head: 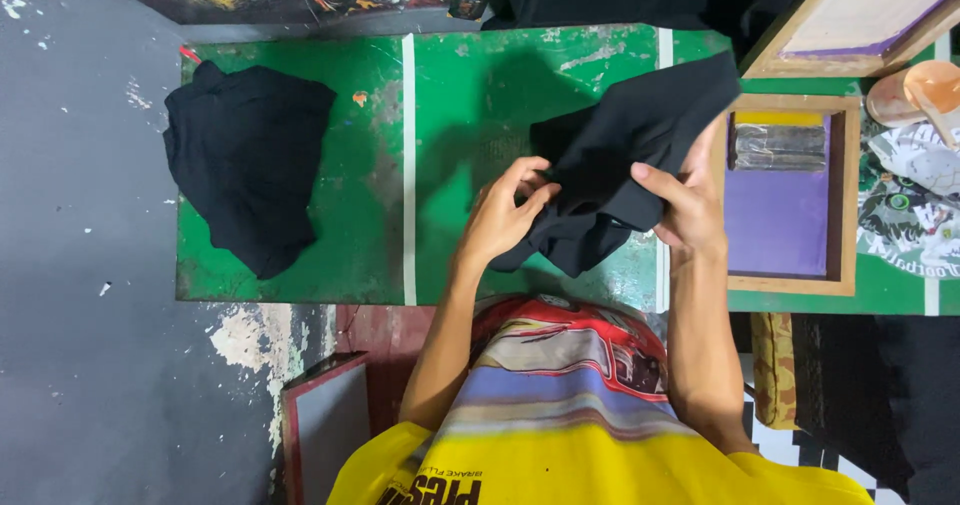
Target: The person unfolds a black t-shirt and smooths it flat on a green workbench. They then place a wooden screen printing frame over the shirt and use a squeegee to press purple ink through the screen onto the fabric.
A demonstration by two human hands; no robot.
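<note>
2 hands (505,215), fingers (655,180) gripping black cloth (620,155)

Bright, even light and sharp focus throughout; a soft shadow falls across the green desk (350,225) top.

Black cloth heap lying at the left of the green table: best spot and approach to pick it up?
Probably the bunched upper-left corner of the black cloth heap, from above. It lies slack and flat on the green table, so only raised folds offer a grip.
</note>
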